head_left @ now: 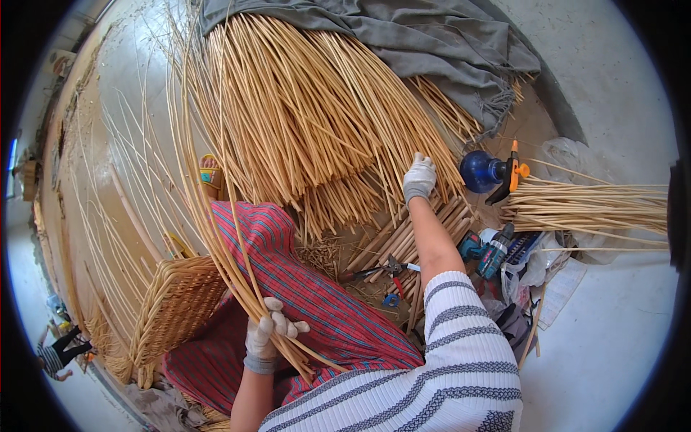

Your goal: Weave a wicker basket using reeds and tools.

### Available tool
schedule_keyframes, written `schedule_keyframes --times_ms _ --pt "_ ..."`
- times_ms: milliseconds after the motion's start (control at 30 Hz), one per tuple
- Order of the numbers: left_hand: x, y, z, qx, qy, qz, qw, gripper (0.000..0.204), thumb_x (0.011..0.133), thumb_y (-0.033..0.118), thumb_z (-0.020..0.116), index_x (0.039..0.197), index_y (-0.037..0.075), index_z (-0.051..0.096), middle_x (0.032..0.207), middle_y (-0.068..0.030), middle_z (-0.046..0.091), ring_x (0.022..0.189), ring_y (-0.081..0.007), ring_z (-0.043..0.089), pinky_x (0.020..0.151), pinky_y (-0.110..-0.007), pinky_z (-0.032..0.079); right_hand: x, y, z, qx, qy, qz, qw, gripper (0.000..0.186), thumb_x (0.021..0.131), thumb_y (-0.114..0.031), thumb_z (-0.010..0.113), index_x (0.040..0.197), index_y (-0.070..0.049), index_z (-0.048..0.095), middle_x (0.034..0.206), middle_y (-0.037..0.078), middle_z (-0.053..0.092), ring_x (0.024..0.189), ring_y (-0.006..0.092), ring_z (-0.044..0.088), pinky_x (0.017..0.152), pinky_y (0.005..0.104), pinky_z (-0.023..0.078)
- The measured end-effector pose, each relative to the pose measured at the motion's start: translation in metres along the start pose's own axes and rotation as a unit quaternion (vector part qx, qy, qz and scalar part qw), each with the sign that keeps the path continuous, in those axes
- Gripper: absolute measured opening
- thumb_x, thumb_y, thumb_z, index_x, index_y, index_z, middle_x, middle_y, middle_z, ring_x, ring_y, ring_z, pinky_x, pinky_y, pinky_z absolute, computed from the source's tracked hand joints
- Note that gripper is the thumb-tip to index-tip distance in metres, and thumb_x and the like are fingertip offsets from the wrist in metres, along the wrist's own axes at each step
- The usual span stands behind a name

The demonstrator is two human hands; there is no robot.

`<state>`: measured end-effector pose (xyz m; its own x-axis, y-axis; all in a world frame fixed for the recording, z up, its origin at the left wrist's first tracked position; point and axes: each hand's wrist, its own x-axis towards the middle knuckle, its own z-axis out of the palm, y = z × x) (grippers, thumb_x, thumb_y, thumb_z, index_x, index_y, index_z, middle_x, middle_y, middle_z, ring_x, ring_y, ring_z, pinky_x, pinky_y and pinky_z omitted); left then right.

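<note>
My left hand (272, 327), in a white glove, grips several long tan rods (248, 288) that arc up over my lap, which is covered by a red checked cloth (331, 317). My gloved right hand (420, 173) is curled at the right part of a large pile of rods (295, 108); whatever its fingers hold is hidden. A partly woven wicker piece (176, 302) with long upright stakes sits left of my lap. Just right of my right hand is a blue spray bottle (481, 171) with an orange nozzle.
Grey fabric (389, 36) covers the pile's top. At right lie another rod bundle (583, 205), a cordless drill (493, 252) and plastic bags. Cutters (392, 266) rest on shorter sticks. A sandalled foot (210, 173) shows ahead. Another person (54, 356) is at far left.
</note>
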<state>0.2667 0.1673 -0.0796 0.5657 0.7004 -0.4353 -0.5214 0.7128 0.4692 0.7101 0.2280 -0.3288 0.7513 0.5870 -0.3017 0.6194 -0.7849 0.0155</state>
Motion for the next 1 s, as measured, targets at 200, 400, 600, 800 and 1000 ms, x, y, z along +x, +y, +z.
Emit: schedule_keyframes --times_ms 200,400,600,800,1000 --pt "0.0 0.002 -0.003 0.006 0.014 -0.01 1.0 0.043 0.097 0.029 0.065 0.124 -0.001 0.052 0.076 -0.007 0.066 0.078 -0.0282 0.072 0.087 -0.061 0.056 0.014 -0.007 0.0 0.069 -0.008 0.155 0.985 0.025 0.097 -0.007 0.052 0.122 -0.003 0.05 0.119 0.018 0.058 0.106 0.0347 0.065 0.083 0.0428 0.06" --pt "0.0 0.002 -0.008 -0.01 0.013 -0.018 1.0 0.043 0.096 0.028 0.066 0.124 -0.001 0.052 0.073 -0.0073 0.064 0.078 -0.0291 0.072 0.087 -0.062 0.056 0.029 -0.006 -0.005 -0.006 -0.025 0.117 0.993 0.032 0.097 -0.014 0.057 0.126 -0.005 0.05 0.115 0.014 0.06 0.093 0.0284 0.071 0.068 0.036 0.063" --pt "-0.001 0.004 -0.007 -0.021 -0.001 -0.032 0.999 0.044 0.095 0.03 0.068 0.123 0.0 0.053 0.069 -0.0073 0.062 0.077 -0.0288 0.071 0.088 -0.063 0.054 0.03 -0.008 -0.008 -0.054 -0.022 0.152 0.987 0.041 0.094 -0.02 0.064 0.131 -0.01 0.051 0.122 0.012 0.06 0.108 0.024 0.065 0.08 0.0353 0.062" --pt "-0.001 0.004 -0.007 -0.014 0.006 -0.032 0.999 0.044 0.095 0.029 0.068 0.124 0.0 0.053 0.069 -0.0074 0.063 0.077 -0.0287 0.071 0.088 -0.063 0.054 0.032 -0.003 -0.02 -0.008 -0.096 0.159 0.982 0.04 0.095 -0.018 0.062 0.133 -0.01 0.052 0.129 0.011 0.059 0.118 0.0258 0.061 0.088 0.0368 0.06" --pt "-0.001 0.004 -0.007 -0.008 0.003 -0.028 1.0 0.042 0.095 0.028 0.068 0.123 0.001 0.053 0.071 -0.0074 0.063 0.077 -0.0282 0.071 0.088 -0.062 0.054 0.025 -0.003 -0.013 0.027 -0.096 0.172 0.98 0.037 0.096 -0.016 0.06 0.132 -0.01 0.053 0.132 0.017 0.054 0.119 0.0313 0.059 0.085 0.0393 0.06"
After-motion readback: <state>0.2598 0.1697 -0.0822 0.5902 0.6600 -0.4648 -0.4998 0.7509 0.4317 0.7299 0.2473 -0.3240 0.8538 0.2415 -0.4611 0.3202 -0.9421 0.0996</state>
